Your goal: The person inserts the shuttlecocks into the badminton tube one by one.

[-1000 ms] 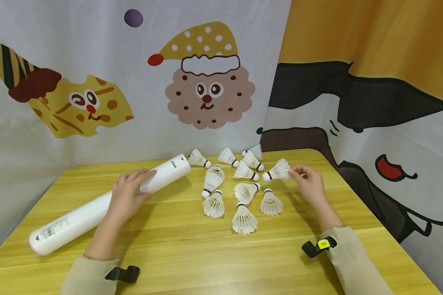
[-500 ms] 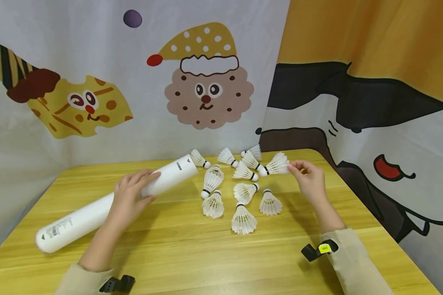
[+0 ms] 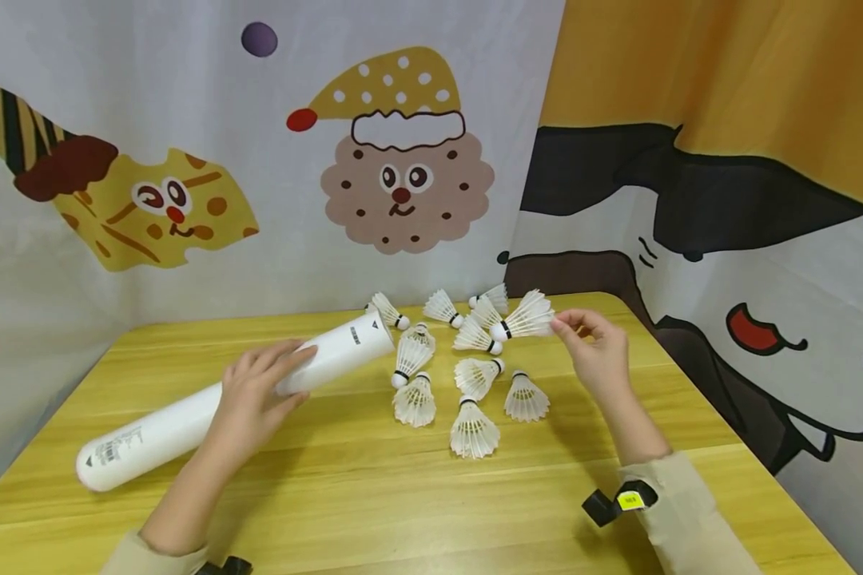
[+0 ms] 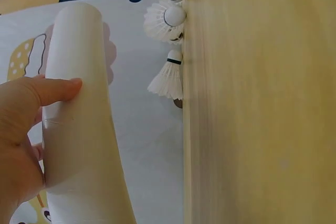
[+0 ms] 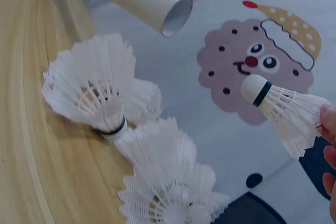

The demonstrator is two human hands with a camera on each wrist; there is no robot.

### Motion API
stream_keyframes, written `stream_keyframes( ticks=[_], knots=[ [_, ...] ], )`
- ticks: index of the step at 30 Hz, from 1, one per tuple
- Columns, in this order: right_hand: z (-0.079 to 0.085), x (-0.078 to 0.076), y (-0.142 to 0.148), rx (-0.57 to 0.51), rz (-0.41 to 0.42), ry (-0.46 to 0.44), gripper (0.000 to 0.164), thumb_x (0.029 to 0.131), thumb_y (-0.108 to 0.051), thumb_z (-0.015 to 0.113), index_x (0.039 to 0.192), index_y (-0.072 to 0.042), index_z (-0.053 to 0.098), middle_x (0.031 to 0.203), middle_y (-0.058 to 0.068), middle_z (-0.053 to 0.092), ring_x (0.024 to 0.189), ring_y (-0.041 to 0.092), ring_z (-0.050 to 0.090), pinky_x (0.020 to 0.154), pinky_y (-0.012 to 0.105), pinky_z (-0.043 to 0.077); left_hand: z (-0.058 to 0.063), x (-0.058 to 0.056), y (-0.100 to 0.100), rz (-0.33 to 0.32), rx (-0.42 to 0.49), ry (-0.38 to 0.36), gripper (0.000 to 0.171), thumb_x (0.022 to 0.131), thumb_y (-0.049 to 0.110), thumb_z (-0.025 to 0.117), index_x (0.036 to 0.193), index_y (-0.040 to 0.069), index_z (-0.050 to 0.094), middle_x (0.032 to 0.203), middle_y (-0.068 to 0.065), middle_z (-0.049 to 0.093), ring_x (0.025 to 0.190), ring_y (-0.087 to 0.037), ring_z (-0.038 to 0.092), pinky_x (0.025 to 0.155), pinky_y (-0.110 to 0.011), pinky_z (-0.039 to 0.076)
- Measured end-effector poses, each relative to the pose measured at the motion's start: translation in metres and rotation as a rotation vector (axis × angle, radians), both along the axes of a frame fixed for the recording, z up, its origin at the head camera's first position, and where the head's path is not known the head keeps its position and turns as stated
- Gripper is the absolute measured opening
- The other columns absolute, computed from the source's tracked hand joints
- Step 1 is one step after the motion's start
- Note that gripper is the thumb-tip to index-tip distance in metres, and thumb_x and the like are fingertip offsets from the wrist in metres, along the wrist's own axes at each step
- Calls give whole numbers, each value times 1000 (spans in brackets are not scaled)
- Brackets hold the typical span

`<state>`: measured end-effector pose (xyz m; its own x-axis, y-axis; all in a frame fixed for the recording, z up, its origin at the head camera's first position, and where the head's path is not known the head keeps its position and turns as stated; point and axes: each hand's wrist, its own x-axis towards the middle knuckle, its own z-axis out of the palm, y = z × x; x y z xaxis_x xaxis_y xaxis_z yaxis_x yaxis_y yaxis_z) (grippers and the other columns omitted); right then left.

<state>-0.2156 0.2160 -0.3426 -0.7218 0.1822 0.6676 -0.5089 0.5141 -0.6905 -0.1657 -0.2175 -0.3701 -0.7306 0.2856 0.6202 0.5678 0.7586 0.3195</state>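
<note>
My left hand [image 3: 259, 395] grips a long white shuttlecock tube [image 3: 151, 435] round its middle, thumb and fingers on either side. The tube slants up to the right, and its open end [image 5: 178, 17] shows in the right wrist view. With thumb and fingertips my right hand [image 3: 595, 351] pinches a white shuttlecock [image 3: 528, 317] by its feather edge. That shuttlecock's round cork [image 5: 254, 88], with a dark band behind it, points left toward the tube. In the head view it overlaps other shuttlecocks behind it.
Several more shuttlecocks lie on the wooden table [image 3: 374, 495] right of the tube, one nearest the front [image 3: 475, 431] and another [image 3: 527, 397] closer to the right hand. A printed curtain [image 3: 223, 295] hangs at the table's back edge.
The held shuttlecock has been raised and moved left with my right hand. My left hand has shifted the tube to the right, so its open end is closer to the shuttlecock.
</note>
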Motion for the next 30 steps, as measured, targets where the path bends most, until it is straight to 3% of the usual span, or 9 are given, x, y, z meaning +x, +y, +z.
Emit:
stream_keyframes(
  ticks=[7,20,27,30],
  knots=[
    [24,24,-24,4,44,60,5,81,11,70,79,13,65,76,24,64,67,6,48,65,20,38,1,9,2,-10,13,5,72,66,-2,84,131,21,60,132,-8,54,113,-33,43,84,-56,23],
    [26,33,-51,-28,153,119,7,79,10,71,79,11,64,75,23,64,69,9,48,66,23,39,2,19,8,-45,26,23,77,63,-4,85,131,22,60,133,-7,55,114,-30,43,82,-51,22],
    [28,37,-65,-71,202,141,22,85,-9,73,79,10,65,76,23,64,70,10,48,66,26,39,3,20,12,-68,29,40,78,62,-4,86,131,22,60,132,-8,55,113,-30,44,81,-48,23],
    [27,37,-71,-83,210,139,17,84,-4,73,78,10,64,75,22,63,70,10,48,65,26,39,3,20,14,-73,33,41,78,61,-5,86,130,21,61,132,-7,55,112,-30,44,81,-48,23]
  ],
)
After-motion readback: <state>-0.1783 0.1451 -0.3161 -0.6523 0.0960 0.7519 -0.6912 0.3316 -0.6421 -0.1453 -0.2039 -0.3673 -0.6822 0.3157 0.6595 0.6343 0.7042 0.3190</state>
